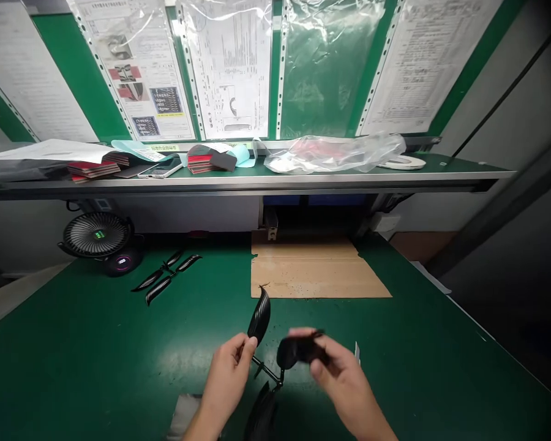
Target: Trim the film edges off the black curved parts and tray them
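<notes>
A black plastic piece with ribbed, leaf-shaped blades [259, 315] joined by a thin stem [269, 371] is held above the green table. My left hand [229, 367] is closed in a pinch on the lower end of the upper left blade. My right hand [337, 370] is closed around the right-hand blade [296, 350], which is blurred by motion. Another dark blade [261, 411] hangs below the stem, near the bottom edge. Similar black blade pieces [165, 277] lie on the table to the left, apart from my hands.
A small fan [97, 236] with a lit display stands at the back left. Brown cardboard [312, 269] lies behind my hands. Above the table, a shelf [239, 184] bears red-and-black layered blocks [199, 162] and a clear plastic bag [333, 153]. A grey flat thing [183, 413] is by my left wrist.
</notes>
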`<state>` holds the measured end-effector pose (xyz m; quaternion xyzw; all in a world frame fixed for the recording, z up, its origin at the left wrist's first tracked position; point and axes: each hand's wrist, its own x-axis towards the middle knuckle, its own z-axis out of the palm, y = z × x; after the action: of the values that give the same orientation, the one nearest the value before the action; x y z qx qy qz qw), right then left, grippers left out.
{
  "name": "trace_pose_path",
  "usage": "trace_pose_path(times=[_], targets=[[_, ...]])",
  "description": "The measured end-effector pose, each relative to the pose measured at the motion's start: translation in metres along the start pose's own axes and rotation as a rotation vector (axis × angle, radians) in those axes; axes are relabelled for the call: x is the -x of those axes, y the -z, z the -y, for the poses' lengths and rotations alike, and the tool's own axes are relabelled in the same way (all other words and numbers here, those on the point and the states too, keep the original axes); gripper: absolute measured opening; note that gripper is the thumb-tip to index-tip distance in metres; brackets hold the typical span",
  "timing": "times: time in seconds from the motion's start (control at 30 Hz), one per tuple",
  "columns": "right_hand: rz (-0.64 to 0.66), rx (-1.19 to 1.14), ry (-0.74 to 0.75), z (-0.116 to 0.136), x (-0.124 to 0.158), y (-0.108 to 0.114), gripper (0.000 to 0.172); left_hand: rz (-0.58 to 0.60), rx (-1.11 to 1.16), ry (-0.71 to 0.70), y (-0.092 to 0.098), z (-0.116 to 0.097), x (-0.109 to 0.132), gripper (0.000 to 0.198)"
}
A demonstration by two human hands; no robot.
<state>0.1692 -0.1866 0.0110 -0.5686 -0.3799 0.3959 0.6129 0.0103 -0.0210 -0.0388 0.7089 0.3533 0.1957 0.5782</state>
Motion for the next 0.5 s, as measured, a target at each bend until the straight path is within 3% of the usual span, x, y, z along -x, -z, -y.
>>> trace_pose_path(times=[0.07, 0.1, 0.2, 0.27, 0.33, 0.4, 0.5], targets=[[0.122, 0.121, 0.006, 0.008, 0.003, -0.005, 0.038, -0.005, -0.049, 0.031, -0.003, 0.002, 0.001, 0.048], [0.114, 0.108, 0.000, 0.006, 0.003, -0.008, 0.039, -0.015, -0.046, 0.040, -0.003, 0.002, 0.002, 0.047], [-0.175, -0.157, -0.120, -0.023, -0.007, -0.016, 0.049, -0.050, -0.056, -0.139, 0.002, -0.007, 0.015, 0.036], [-0.315, -0.220, -0.294, -0.049, -0.020, -0.018, 0.059, 0.089, -0.105, -0.367, 0.005, -0.019, 0.027, 0.022], [-0.324, -0.116, -0.430, -0.071, -0.032, -0.015, 0.060, 0.275, -0.159, -0.517, 0.005, -0.031, 0.039, 0.010], [-0.352, 0.014, -0.457, -0.084, -0.043, -0.004, 0.054, 0.335, -0.187, -0.537, 0.002, -0.039, 0.046, 0.011], [-0.484, 0.231, -0.421, -0.090, -0.060, 0.024, 0.038, 0.194, -0.082, -0.392, -0.004, -0.038, 0.047, 0.019]])
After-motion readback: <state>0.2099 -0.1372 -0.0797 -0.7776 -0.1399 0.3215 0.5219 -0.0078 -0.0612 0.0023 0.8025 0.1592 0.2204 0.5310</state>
